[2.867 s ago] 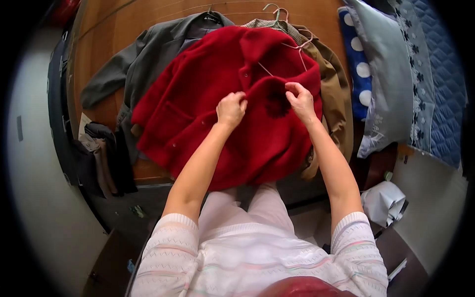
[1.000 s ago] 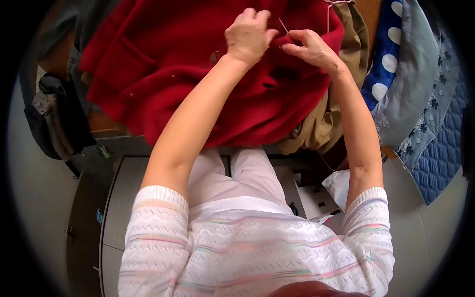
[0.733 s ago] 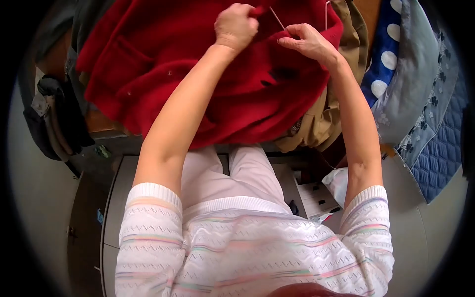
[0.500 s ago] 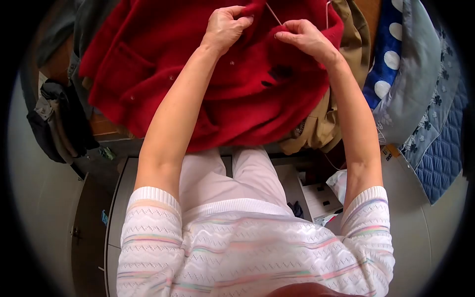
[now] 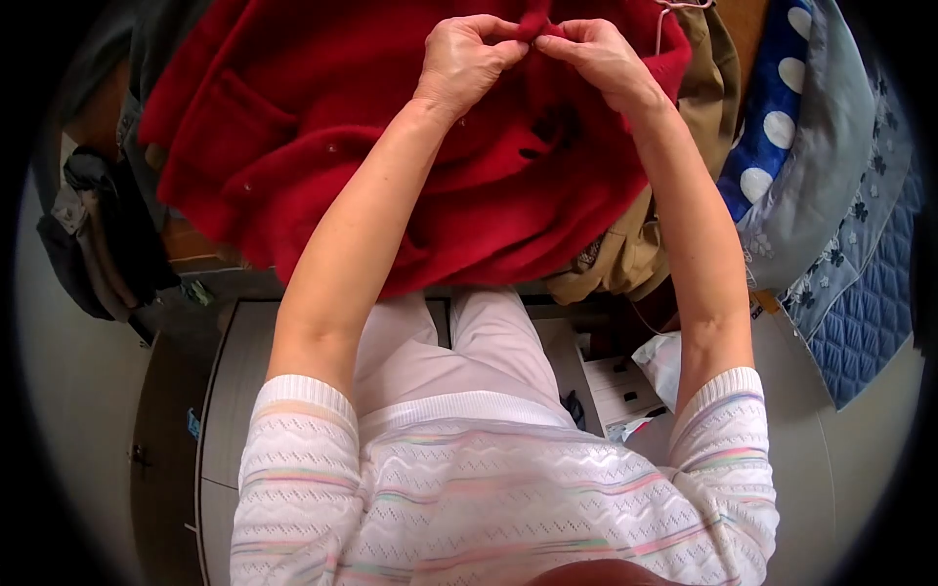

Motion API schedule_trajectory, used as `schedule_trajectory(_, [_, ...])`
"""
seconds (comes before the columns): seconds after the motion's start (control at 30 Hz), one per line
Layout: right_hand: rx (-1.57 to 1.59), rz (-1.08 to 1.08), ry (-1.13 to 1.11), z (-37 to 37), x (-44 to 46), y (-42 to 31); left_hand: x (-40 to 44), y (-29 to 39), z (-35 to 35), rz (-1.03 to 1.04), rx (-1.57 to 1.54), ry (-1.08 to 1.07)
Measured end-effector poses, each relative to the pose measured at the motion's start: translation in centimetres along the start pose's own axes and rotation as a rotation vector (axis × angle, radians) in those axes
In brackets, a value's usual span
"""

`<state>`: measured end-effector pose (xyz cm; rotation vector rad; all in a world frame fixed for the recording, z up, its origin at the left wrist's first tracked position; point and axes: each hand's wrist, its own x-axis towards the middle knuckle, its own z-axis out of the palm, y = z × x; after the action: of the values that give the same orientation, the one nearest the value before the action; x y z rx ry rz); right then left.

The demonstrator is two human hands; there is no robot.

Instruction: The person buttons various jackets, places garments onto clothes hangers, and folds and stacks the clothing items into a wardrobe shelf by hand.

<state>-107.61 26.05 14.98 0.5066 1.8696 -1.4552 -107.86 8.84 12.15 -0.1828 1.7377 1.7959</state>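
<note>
A red coat (image 5: pixel 342 88) lies spread out at the top of the view, with small snaps along its front edge and a dark patch at its right part. My left hand (image 5: pixel 463 61) pinches one edge of the coat near the collar. Fingertips almost touching it, my right hand (image 5: pixel 600 59) pinches the facing edge. The two edges meet between my hands. Part of a pink hanger (image 5: pixel 664 14) shows at the coat's upper right.
A tan garment (image 5: pixel 625 259) sticks out under the coat's right side, and a grey garment (image 5: pixel 147 68) at its left. Dark clothes (image 5: pixel 112 230) hang at the left edge. Rightward are a blue dotted cloth (image 5: pixel 779 129), a grey pillow (image 5: pixel 831 156) and a blue quilt (image 5: pixel 870 322).
My left hand has moved right with its coat edge and now meets my right hand. Since the earliest frame, the view has tilted down and the coat sits higher in it.
</note>
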Motion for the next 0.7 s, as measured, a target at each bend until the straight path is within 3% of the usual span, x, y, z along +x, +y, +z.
schedule_trajectory(0.1, [0.02, 0.068, 0.06, 0.4, -0.2, -0.5, -0.2, 0.4, -0.1, -0.035, 0.059, 0.005])
schedule_trajectory(0.3, [0.133, 0.106, 0.042, 0.3, 0.5, 0.2, 0.2, -0.6, -0.3, -0.084, -0.131, -0.017])
schedule_trajectory(0.4, [0.121, 0.064, 0.134, 0.7, 0.7, 0.2, 0.8, -0.6, -0.7, -0.115, -0.308, -0.042])
schedule_trajectory(0.6, [0.298, -0.001, 0.052, 0.1, 0.0, 0.7, 1.5, -1.3, -1.4, -0.17, -0.368, -0.078])
schedule_trajectory(0.7, [0.333, -0.045, 0.119, 0.4, -0.3, 0.5, 1.5, -1.4, -1.6, -0.168, -0.395, -0.102])
